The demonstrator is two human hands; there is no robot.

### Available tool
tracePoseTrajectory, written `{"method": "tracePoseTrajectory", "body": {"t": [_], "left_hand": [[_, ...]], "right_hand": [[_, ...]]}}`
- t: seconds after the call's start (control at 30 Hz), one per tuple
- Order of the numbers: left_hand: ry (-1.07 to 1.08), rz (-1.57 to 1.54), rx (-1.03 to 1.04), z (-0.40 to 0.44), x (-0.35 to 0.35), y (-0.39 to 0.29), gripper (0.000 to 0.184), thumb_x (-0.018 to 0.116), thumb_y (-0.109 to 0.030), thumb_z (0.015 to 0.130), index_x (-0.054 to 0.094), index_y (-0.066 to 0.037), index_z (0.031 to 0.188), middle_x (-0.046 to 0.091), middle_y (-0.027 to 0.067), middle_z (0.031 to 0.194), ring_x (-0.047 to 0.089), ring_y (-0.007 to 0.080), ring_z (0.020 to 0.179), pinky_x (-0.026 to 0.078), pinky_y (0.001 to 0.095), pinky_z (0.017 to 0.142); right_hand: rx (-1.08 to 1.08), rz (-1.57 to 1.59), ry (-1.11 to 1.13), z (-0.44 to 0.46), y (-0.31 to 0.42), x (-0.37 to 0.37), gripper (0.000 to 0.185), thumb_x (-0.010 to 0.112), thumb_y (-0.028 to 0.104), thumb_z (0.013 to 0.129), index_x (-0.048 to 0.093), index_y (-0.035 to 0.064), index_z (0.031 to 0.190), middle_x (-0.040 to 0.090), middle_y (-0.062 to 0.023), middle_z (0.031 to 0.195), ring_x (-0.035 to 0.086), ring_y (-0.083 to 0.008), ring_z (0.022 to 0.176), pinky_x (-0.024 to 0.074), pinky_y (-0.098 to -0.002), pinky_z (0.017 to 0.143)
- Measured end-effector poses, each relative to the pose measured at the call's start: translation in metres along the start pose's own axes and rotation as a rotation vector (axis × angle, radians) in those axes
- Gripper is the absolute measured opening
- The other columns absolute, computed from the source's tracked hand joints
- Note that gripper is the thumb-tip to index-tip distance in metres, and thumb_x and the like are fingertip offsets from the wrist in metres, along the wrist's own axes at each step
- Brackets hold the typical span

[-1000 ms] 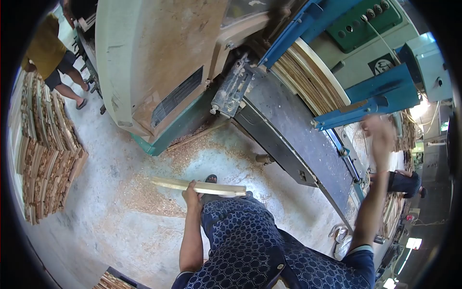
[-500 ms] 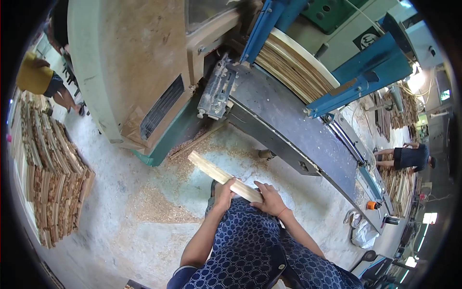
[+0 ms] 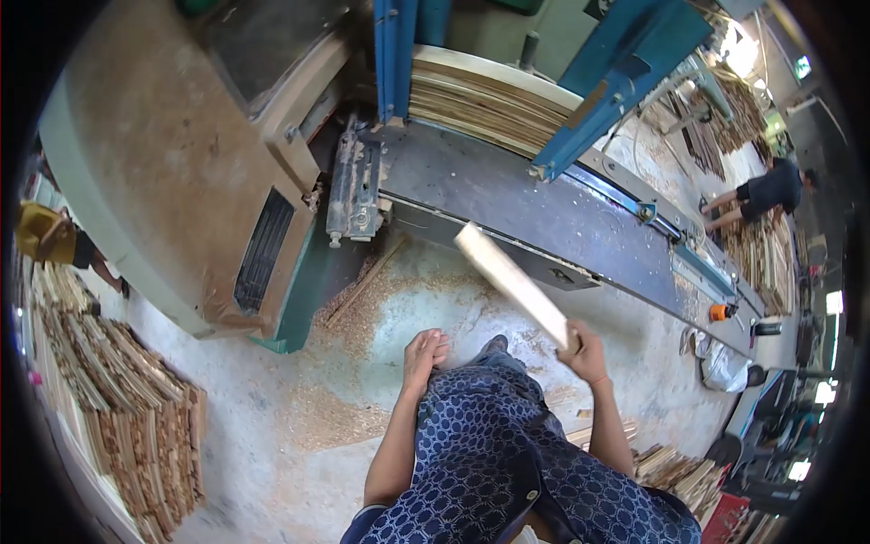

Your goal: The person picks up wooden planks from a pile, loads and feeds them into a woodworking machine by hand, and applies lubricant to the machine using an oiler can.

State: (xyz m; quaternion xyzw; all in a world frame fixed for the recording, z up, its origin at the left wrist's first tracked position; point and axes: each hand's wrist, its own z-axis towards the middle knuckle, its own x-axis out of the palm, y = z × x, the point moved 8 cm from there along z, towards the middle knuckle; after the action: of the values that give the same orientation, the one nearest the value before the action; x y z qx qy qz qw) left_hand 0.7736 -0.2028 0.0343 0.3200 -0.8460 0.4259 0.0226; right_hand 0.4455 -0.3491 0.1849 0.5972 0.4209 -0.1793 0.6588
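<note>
Pale wood caught my eye first on the head feed: a short board slanting away from the right hand, whose fingers were wrapped around its near end. What had just changed was the grip, for the left hand had come off the board and was held apart from it, fingers loosely curled with nothing in them. That meant the right hand alone carried the piece, leaving its far end unsupported as far as I could see. This end showed against the front of the dark metal counter, though I couldn't tell whether they touched. Farther back on the counter, a pile of long boards lay between a blue upright and a slanted blue bracket. Wood shavings littered the floor, with a tall stack of timber to the left and a person in dark clothes bending well off to the right
</note>
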Motion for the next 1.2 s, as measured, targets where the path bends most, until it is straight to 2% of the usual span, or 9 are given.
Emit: {"method": "tracePoseTrajectory", "body": {"t": [0.23,0.3,0.37,0.43,0.57,0.77,1.0,1.07,1.2], "left_hand": [[-0.166,0.416,-0.051,0.02,-0.087,0.068,0.031,0.065,-0.028,0.098,0.067,-0.004,0.118,0.073,0.0102,0.107,0.07,0.0192,0.093,0.056,0.0346,0.08],[-0.165,0.433,-0.077,0.019,-0.101,0.086,0.029,0.065,-0.023,0.097,0.068,-0.001,0.116,0.073,0.0108,0.108,0.07,0.0212,0.093,0.056,0.0349,0.081],[-0.252,0.249,-0.116,0.024,-0.132,0.127,0.025,0.066,-0.018,0.093,0.072,-0.003,0.112,0.073,0.0071,0.096,0.069,0.0165,0.083,0.054,0.0314,0.069],[-0.241,0.207,-0.072,0.035,-0.167,0.178,0.024,0.063,-0.014,0.092,0.072,-0.003,0.111,0.073,0.0086,0.096,0.07,0.02,0.084,0.056,0.0336,0.071],[-0.156,0.543,-0.181,0.014,-0.195,0.221,0.029,0.062,-0.019,0.095,0.067,-0.003,0.119,0.072,0.0098,0.101,0.07,0.0248,0.087,0.057,0.0372,0.073],[-0.116,0.613,-0.353,-0.021,-0.189,0.228,0.03,0.061,-0.019,0.096,0.066,-0.003,0.12,0.071,0.0099,0.102,0.07,0.025,0.087,0.057,0.0377,0.072],[-0.102,0.568,-0.39,-0.009,-0.161,0.204,0.031,0.061,-0.02,0.097,0.065,-0.004,0.122,0.071,0.0099,0.103,0.07,0.0254,0.088,0.058,0.0383,0.072],[-0.099,0.576,-0.388,-0.005,-0.155,0.197,0.031,0.06,-0.02,0.097,0.064,-0.004,0.123,0.071,0.01,0.103,0.07,0.0254,0.088,0.058,0.0384,0.072],[-0.064,0.618,-0.398,0.001,-0.131,0.188,0.032,0.06,-0.021,0.097,0.063,-0.004,0.124,0.071,0.01,0.104,0.07,0.0256,0.088,0.058,0.0388,0.072]], "right_hand": [[0.122,0.042,-0.23,0.007,-0.035,-0.051,0.056,0.078,0.013,0.067,0.067,0.0065,0.122,0.073,-0.0177,0.097,0.071,-0.0311,0.082,0.0551,-0.0383,0.076],[0.208,0.015,-0.231,0.007,-0.038,-0.064,0.06,0.081,0.014,0.067,0.066,0.0073,0.125,0.071,-0.0171,0.103,0.069,-0.034,0.089,0.0543,-0.0414,0.081],[0.144,-0.281,-0.215,0.01,-0.042,-0.076,0.066,0.086,0.014,0.067,0.065,0.0091,0.129,0.066,-0.0155,0.113,0.063,-0.0355,0.103,0.0508,-0.0455,0.09],[0.165,-0.318,-0.239,0.02,-0.06,-0.086,0.069,0.087,0.015,0.066,0.064,0.0106,0.131,0.063,-0.014,0.116,0.06,-0.0347,0.108,0.0481,-0.0464,0.094],[0.103,-0.429,-0.292,0.052,-0.06,-0.106,0.074,0.088,0.007,0.065,0.064,0.0155,0.135,0.061,-0.0108,0.117,0.056,-0.0329,0.114,0.0447,-0.0448,0.098],[0.15,-0.513,-0.37,0.084,-0.105,-0.13,0.067,0.086,0.012,0.069,0.068,0.0269,0.132,0.063,-0.0031,0.127,0.054,-0.0276,0.123,0.0424,-0.0463,0.103],[0.394,-0.471,-0.385,0.093,-0.202,-0.167,0.071,0.087,0.011,0.069,0.066,0.0248,0.135,0.06,-0.0067,0.144,0.046,-0.0327,0.141,0.0359,-0.0518,0.117],[0.247,-0.28,-0.31,0.104,-0.217,-0.158,0.068,0.086,0.017,0.07,0.067,0.0244,0.135,0.052,-0.0064,0.154,0.037,-0.0393,0.148,0.0366,-0.0531,0.119],[0.207,-0.222,-0.335,0.102,-0.224,-0.159,0.069,0.086,0.019,0.072,0.065,0.0222,0.138,0.051,-0.0083,0.155,0.035,-0.0428,0.149,0.0367,-0.0533,0.119]]}}
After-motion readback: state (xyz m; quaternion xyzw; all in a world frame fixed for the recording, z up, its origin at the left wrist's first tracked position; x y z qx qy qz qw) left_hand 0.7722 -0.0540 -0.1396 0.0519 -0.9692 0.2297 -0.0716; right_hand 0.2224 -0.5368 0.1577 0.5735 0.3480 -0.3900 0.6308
